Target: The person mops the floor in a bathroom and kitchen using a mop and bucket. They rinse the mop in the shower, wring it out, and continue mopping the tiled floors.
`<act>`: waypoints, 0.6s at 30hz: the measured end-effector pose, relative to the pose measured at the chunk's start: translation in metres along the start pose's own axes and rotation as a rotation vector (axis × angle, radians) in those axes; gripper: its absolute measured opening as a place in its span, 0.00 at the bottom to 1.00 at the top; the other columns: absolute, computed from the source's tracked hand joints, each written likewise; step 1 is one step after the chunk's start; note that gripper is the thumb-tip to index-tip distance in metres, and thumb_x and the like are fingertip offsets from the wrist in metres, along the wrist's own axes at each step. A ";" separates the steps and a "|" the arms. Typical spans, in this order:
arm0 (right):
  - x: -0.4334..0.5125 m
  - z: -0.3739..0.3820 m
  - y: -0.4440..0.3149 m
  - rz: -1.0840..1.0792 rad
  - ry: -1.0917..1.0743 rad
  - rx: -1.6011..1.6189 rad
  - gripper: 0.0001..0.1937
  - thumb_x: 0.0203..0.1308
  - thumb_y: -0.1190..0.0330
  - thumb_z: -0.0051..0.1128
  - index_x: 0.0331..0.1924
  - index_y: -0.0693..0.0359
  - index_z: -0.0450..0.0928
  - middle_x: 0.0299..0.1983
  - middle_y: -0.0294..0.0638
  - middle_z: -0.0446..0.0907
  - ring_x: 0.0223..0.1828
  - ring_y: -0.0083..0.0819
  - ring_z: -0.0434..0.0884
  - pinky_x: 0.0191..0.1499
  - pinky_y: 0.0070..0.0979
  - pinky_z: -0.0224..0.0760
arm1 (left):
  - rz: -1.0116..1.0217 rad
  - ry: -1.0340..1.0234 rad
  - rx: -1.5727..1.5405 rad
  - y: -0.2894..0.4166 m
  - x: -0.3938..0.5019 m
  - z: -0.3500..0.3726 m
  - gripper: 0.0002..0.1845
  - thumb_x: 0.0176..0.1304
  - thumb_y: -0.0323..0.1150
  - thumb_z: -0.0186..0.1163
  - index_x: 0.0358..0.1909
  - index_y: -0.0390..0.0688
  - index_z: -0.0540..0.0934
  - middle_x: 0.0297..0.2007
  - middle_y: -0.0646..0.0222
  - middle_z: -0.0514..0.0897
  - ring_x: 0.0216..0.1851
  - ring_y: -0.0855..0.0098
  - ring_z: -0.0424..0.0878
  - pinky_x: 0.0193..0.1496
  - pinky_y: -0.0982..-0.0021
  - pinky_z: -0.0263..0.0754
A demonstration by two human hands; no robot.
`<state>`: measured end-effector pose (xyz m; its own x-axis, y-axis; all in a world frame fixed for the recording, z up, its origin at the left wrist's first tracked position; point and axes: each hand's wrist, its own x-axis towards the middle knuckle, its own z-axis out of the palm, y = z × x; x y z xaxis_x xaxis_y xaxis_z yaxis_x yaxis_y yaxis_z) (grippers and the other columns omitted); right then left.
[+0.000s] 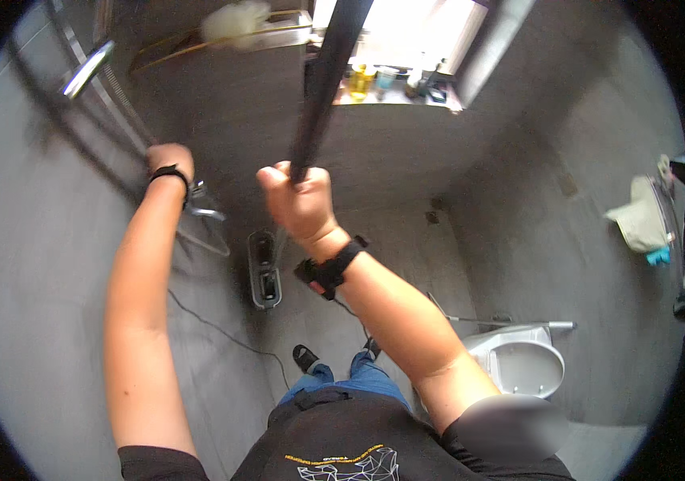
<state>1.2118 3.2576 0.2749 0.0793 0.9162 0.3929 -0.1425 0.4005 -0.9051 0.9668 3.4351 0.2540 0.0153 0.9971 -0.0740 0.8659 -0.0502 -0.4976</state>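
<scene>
My right hand is closed around the lower end of a long dark pole. The pole is blurred and rises past the top edge of the view, so its far end is hidden. On the left, my left hand is curled at the metal shower rail; its fingers are turned away, and their hold is hidden. Above that hand is a chrome shower head, with a tap just below and right of it. A narrow mop bucket stands on the floor below my hands.
A toilet stands at right, with a light stick across its back. A cable trails near my feet. Several bottles line the window sill. A wall shelf is at upper left. A pale cloth hangs at far right.
</scene>
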 end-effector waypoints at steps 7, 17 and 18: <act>-0.001 -0.001 0.002 -0.236 0.053 -0.126 0.19 0.66 0.67 0.65 0.19 0.63 0.72 0.15 0.30 0.65 0.21 0.15 0.63 0.21 0.28 0.60 | -0.070 0.105 -0.068 -0.004 0.033 0.020 0.15 0.72 0.31 0.53 0.47 0.43 0.90 0.52 0.56 0.89 0.55 0.54 0.88 0.53 0.54 0.81; -0.009 -0.005 -0.006 -0.190 0.100 0.081 0.18 0.60 0.71 0.67 0.16 0.64 0.71 0.14 0.39 0.66 0.19 0.17 0.62 0.22 0.27 0.62 | -0.057 0.093 0.041 -0.004 0.036 0.024 0.14 0.73 0.32 0.53 0.46 0.44 0.89 0.52 0.58 0.89 0.55 0.56 0.87 0.52 0.55 0.84; -0.008 -0.007 -0.007 -0.208 0.112 0.080 0.19 0.61 0.72 0.67 0.16 0.63 0.70 0.13 0.38 0.66 0.19 0.17 0.61 0.22 0.27 0.61 | -0.033 0.024 0.000 -0.005 0.033 0.016 0.15 0.73 0.31 0.53 0.48 0.43 0.89 0.54 0.56 0.88 0.57 0.54 0.86 0.55 0.54 0.83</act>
<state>1.2189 3.2468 0.2771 0.2232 0.8081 0.5451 -0.1893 0.5844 -0.7890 0.9547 3.4671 0.2406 -0.0012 0.9993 -0.0364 0.8662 -0.0171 -0.4995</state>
